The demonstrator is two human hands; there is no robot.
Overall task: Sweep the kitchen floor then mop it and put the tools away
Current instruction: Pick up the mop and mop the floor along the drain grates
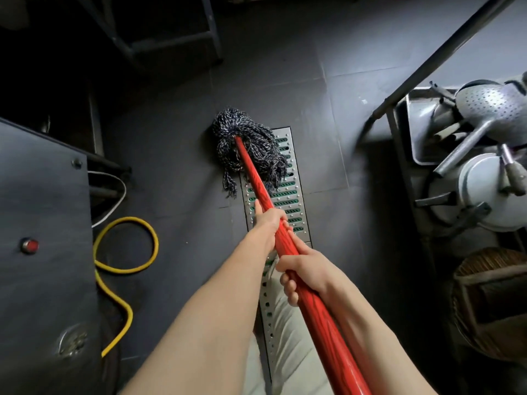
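Note:
A mop with a red handle (pixel 252 173) runs from the bottom right up to its dark blue-and-white string head (pixel 246 138). The head lies on the dark tiled floor (pixel 176 155), partly over the far end of a metal drain grate (pixel 288 198). My left hand (pixel 269 219) grips the handle further down toward the head. My right hand (pixel 303 269) grips it closer to me, fingers curled round the shaft.
A yellow hose (pixel 125 252) coils on the floor at the left, beside a dark cabinet (pixel 42 223) with a red button. A rack at the right holds a metal colander (pixel 490 104), pots and lids. A woven basket (pixel 490 303) stands below it. Metal table legs (pixel 214 29) are ahead.

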